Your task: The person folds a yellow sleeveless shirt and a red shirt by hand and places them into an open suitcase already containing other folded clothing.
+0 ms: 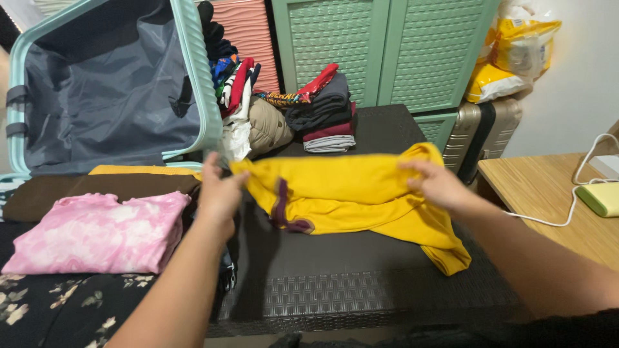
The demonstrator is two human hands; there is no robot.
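Head view: both hands [219,193] [438,183] pinch soft, crumpled yellow garment [361,193] above dark woven surface [335,290]

— What stands at the back?
— A green cabinet [387,45] with lattice doors, a white wall [580,84] to its right.
— And nearer?
— A dark woven-topped surface [335,290] in the middle, a wooden table [548,193] at the right. A beige hard case [480,132] stands between cabinet and table. Light is even, indoor.
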